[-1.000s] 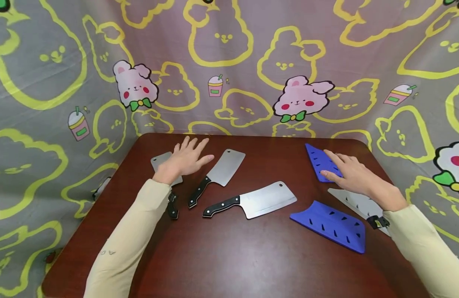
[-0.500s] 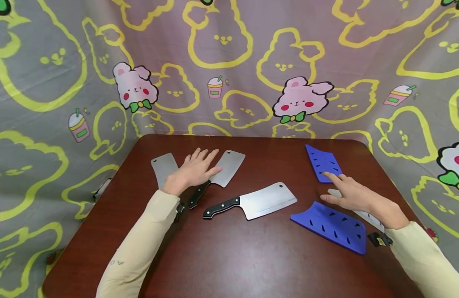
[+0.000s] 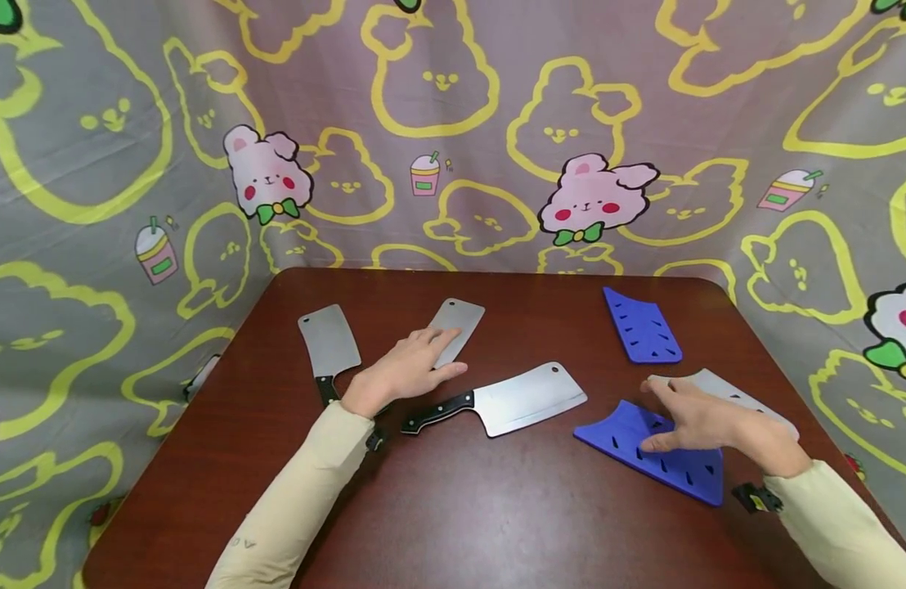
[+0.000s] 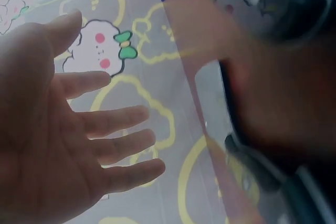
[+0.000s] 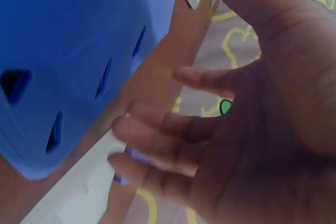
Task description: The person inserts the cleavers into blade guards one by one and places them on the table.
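My left hand (image 3: 405, 372) hovers with relaxed, spread fingers over a cleaver (image 3: 466, 321), hiding its handle. Just right of that hand lies another cleaver (image 3: 530, 399), its black handle pointing left. A third cleaver (image 3: 329, 337) is on the left, its handle partly behind my wrist. My right hand (image 3: 703, 417) holds nothing and hangs above the near blue slotted knife guard (image 3: 622, 433), covering part of it. Beyond the hand is a pale grey guard (image 3: 755, 401) of like shape. The right wrist view shows the blue guard (image 5: 79, 35) beside loosely bent fingers (image 5: 157, 140).
Another blue slotted guard (image 3: 642, 327) lies at the back right of the brown table (image 3: 497, 523). Patterned cloth (image 3: 482, 98) hangs behind the table and along both sides.
My left hand has moved right and nearer, from the left cleaver to the middle one. My right hand has come nearer, from the far blue guard to the near one. Cleavers and guards stay put.
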The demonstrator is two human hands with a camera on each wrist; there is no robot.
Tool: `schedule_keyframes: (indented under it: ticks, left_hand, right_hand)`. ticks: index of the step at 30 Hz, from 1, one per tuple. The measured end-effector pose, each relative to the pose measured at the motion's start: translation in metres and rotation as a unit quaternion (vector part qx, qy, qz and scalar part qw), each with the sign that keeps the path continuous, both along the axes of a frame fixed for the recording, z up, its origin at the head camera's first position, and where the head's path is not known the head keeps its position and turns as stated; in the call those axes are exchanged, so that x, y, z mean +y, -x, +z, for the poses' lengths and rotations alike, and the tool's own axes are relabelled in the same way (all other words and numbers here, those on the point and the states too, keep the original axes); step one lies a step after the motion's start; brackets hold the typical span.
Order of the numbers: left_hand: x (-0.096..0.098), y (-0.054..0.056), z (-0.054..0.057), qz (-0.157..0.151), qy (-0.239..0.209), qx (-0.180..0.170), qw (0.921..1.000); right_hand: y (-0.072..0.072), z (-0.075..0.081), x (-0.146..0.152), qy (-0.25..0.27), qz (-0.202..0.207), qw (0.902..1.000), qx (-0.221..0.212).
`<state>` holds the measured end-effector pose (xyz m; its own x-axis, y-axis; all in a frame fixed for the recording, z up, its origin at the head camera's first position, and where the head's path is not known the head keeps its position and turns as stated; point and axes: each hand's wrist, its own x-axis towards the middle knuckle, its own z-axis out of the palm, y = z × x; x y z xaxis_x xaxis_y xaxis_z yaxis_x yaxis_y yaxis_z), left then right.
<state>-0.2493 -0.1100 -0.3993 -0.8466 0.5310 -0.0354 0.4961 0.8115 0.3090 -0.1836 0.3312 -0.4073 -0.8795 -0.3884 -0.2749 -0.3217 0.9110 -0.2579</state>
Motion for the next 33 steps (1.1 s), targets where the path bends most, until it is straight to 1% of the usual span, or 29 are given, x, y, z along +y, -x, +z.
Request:
schedule_keyframes:
  ticks: [2, 5, 8, 11, 13, 16, 20, 27, 30, 33]
  left_hand:
    - [0.003, -0.003, -0.004, -0.004, 0.002, -0.005, 1.0000]
    - [0.007, -0.006, -0.009, -0.011, 0.004, -0.010, 0.9999]
    - [0.009, -0.008, -0.014, -0.016, 0.009, -0.018, 0.9997]
    - [0.010, -0.011, -0.018, -0.017, 0.013, -0.037, 0.9991]
    - [0.011, -0.013, -0.020, -0.017, 0.015, -0.046, 0.9987]
    - [0.012, -0.016, -0.022, -0.019, 0.028, -0.050, 0.9982]
    - [0.014, -0.018, -0.025, -0.019, 0.045, -0.042, 0.9979]
    - [0.018, -0.021, -0.026, -0.008, 0.067, -0.051, 0.9964]
    - [0.021, -0.021, -0.025, -0.006, 0.073, -0.060, 0.9955]
    - [0.023, -0.021, -0.024, -0.009, 0.080, -0.068, 0.9945]
  right_hand:
    - [-0.002, 0.001, 0.000, -0.013, -0.008, 0.9996, -0.023]
    - [-0.004, 0.002, 0.001, -0.046, -0.019, 0.9977, -0.045]
    - [-0.004, 0.002, 0.003, -0.072, -0.026, 0.9955, -0.056]
    - [-0.004, 0.002, 0.004, -0.087, -0.033, 0.9937, -0.063]
    - [-0.004, 0.001, 0.005, -0.088, -0.037, 0.9931, -0.068]
    - [-0.003, 0.000, 0.004, -0.082, -0.042, 0.9930, -0.074]
    - [0.001, -0.002, 0.004, -0.076, -0.044, 0.9934, -0.073]
    - [0.006, -0.002, 0.006, -0.094, -0.032, 0.9940, -0.046]
    - [0.009, -0.001, 0.006, -0.075, -0.027, 0.9962, -0.036]
    - [0.012, 0.003, 0.004, -0.045, -0.012, 0.9977, -0.049]
